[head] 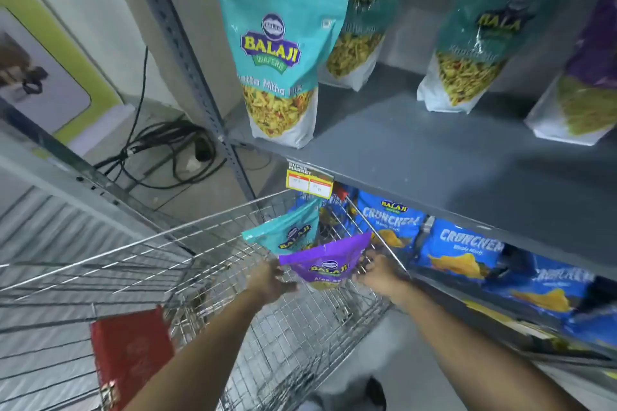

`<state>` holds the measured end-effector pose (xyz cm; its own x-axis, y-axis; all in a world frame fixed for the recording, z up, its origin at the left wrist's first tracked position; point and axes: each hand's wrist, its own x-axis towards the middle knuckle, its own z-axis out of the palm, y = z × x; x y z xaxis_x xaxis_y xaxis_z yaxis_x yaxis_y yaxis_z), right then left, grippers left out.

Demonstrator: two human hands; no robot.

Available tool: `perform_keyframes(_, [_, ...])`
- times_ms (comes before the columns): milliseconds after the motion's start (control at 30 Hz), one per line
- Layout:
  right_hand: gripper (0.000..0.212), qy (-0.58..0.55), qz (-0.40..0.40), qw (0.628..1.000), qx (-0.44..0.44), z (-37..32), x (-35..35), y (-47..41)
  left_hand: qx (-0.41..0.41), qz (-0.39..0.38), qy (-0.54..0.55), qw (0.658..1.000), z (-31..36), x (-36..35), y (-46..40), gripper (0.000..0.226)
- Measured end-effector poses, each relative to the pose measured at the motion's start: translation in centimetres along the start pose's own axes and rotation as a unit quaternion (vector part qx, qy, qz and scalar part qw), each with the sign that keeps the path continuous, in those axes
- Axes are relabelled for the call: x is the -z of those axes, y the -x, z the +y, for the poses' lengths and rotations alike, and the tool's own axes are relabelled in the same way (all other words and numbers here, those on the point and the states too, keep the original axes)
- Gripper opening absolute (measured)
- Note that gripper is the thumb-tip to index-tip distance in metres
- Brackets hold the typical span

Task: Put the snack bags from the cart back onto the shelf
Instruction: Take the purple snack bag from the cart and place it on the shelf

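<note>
A purple snack bag (329, 262) is held over the wire cart (207, 260), gripped from both sides. My left hand (272, 280) holds its left edge and my right hand (379, 272) holds its right edge. Behind it a teal snack bag (287, 233) leans upright inside the cart's far end. On the grey shelf (417, 150) above stand three teal bags, the nearest (278, 53) at the front left, two more (359, 27) (480, 43) further back. A purple bag (581, 93) stands at the shelf's right.
Blue chip bags (460, 252) fill the lower shelf to the right of the cart. A yellow and red price tag (309, 182) hangs from the shelf edge. A red box (132, 357) sits at the cart's near side. Black cables (167, 150) lie on the floor behind the shelf's post.
</note>
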<state>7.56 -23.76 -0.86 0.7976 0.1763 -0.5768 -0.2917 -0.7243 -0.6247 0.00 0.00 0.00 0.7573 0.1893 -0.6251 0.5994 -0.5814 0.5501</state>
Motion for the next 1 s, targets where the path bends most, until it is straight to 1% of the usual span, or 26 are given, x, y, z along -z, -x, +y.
perform_keyframes(33, [0.043, -0.051, -0.008, 0.999, -0.014, 0.2, -0.3, -0.7, -0.004, 0.001, 0.054, 0.999, -0.1, -0.8, -0.6, 0.057])
perform_keyframes(67, [0.049, -0.083, -0.013, 0.996, -0.027, 0.2, -0.4, -1.0, -0.007, 0.008, 0.086, 0.996, -0.1, -1.2, -0.9, 0.051])
perform_keyframes(100, [0.049, -0.098, -0.013, 0.995, -0.034, 0.3, -0.5, -1.4, -0.014, 0.020, 0.104, 0.994, -0.3, -1.7, -1.4, 0.043])
perform_keyframes(167, [0.036, -0.120, 0.011, 0.992, -0.032, 0.3, -0.9, -2.2, -0.015, 0.063, 0.124, 0.990, -0.2, -2.3, -2.0, 0.028])
perform_keyframes(200, [0.030, -0.124, 0.025, 0.991, -0.030, 0.5, -1.2, -2.4, -0.011, 0.079, 0.126, 0.989, -0.2, -2.4, -2.2, 0.025])
perform_keyframes(233, [0.028, -0.129, 0.040, 0.990, -0.026, 0.6, -1.4, -2.5, -0.008, 0.092, 0.133, 0.987, -0.3, -2.6, -2.6, 0.025])
perform_keyframes(333, [0.024, -0.162, 0.066, 0.984, -0.017, 0.2, -1.7, -1.9, -0.006, 0.102, 0.097, 0.990, 0.7, -2.3, -2.5, 0.025])
perform_keyframes(367, [0.023, -0.179, 0.067, 0.981, -0.008, -0.2, -1.5, -1.4, -0.019, 0.102, 0.116, 0.988, 1.1, -2.1, -2.5, 0.024])
perform_keyframes(433, [0.022, -0.203, 0.071, 0.976, 0.032, -1.0, -0.6, 0.0, -0.063, 0.100, 0.163, 0.979, 2.6, -1.0, -1.6, 0.020])
perform_keyframes(500, [0.017, -0.208, 0.088, 0.971, 0.082, -2.2, 1.3, 2.1, -0.118, 0.104, 0.178, 0.971, 4.4, 0.8, -0.2, 0.020])
perform_keyframes(533, [0.009, -0.216, 0.096, 0.965, 0.110, -2.9, 2.4, 3.3, -0.146, 0.102, 0.184, 0.967, 5.5, 1.8, 0.8, 0.024])
perform_keyframes(567, [0.007, -0.230, 0.102, 0.958, 0.138, -3.6, 3.7, 4.5, -0.169, 0.097, 0.195, 0.961, 6.6, 2.8, 1.8, 0.028])
perform_keyframes(600, [0.011, -0.245, 0.110, 0.950, 0.161, -4.3, 5.0, 5.8, -0.190, 0.087, 0.208, 0.956, 7.7, 3.6, 2.6, 0.029])
perform_keyframes(633, [0.010, -0.260, 0.113, 0.942, 0.179, -4.9, 6.5, 7.1, -0.212, 0.079, 0.215, 0.950, 8.9, 4.4, 3.5, 0.029])
perform_keyframes(700, [0.012, -0.283, 0.114, 0.927, 0.216, -6.1, 9.7, 9.8, -0.273, 0.065, 0.229, 0.932, 12.2, 5.8, 5.6, 0.044])
perform_keyframes(733, [0.014, -0.291, 0.117, 0.919, 0.237, -6.6, 11.4, 10.9, -0.303, 0.062, 0.228, 0.923, 13.9, 6.5, 6.7, 0.047])
perform_keyframes(833, [0.021, -0.316, 0.155, 0.893, 0.281, -7.7, 17.0, 14.0, -0.371, 0.054, 0.225, 0.899, 20.5, 7.6, 9.9, 0.028])
perform_keyframes(867, [0.022, -0.324, 0.173, 0.884, 0.291, -8.0, 19.0, 14.9, -0.393, 0.055, 0.220, 0.891, 23.0, 7.7, 10.9, 0.030])
perform_keyframes(933, [0.017, -0.321, 0.210, 0.871, 0.307, -8.2, 23.0, 16.5, -0.434, 0.063, 0.206, 0.875, 28.0, 7.5, 12.0, 0.033])
perform_keyframes(1000, [0.021, -0.320, 0.250, 0.857, 0.318, -8.1, 26.8, 17.9, -0.468, 0.055, 0.219, 0.854, 32.4, 6.6, 11.9, 0.027])
